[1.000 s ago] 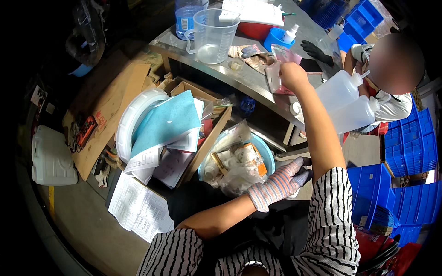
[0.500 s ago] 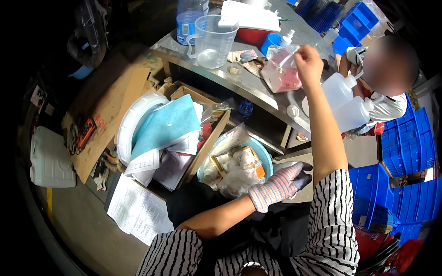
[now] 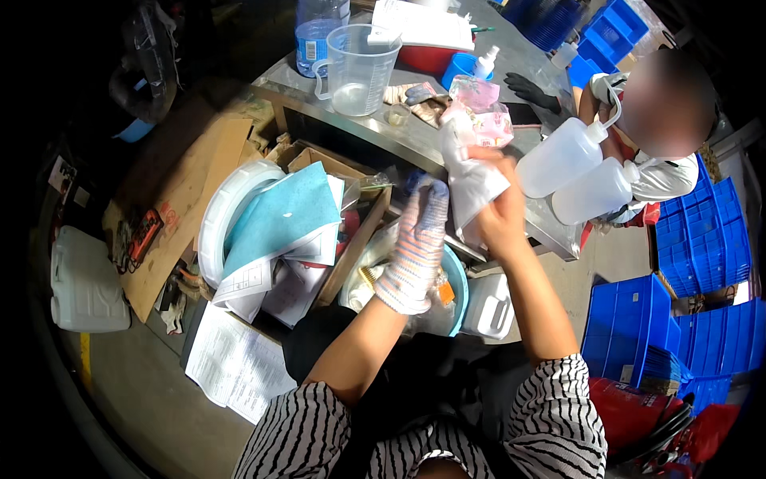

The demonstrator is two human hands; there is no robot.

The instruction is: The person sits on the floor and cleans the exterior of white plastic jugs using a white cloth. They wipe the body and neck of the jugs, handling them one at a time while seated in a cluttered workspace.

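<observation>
A white tissue (image 3: 472, 191), slightly blurred, hangs from the fingers of my bare right hand (image 3: 504, 211). Its top end reaches up against a pink-and-white tissue pack (image 3: 488, 124) at the near part of the metal table. I cannot tell whether the tissue is still joined to the pack. Just left of it, my left hand (image 3: 415, 247) wears a striped knit glove with dark fingertips. Those fingers point up, stretched out and holding nothing, apart from the tissue.
On the metal table (image 3: 383, 140) stand a clear measuring jug (image 3: 357, 72), a large water bottle (image 3: 317, 40), two white squeeze bottles (image 3: 562, 156) and a black glove (image 3: 531, 92). Below sit a light-blue basin (image 3: 459, 279) and a white jerrycan (image 3: 488, 307). A person (image 3: 678, 172) is at the right.
My right hand has come down and nearer from the tissue pack with a white tissue. My gloved left hand has risen and turned from pointing right to pointing up.
</observation>
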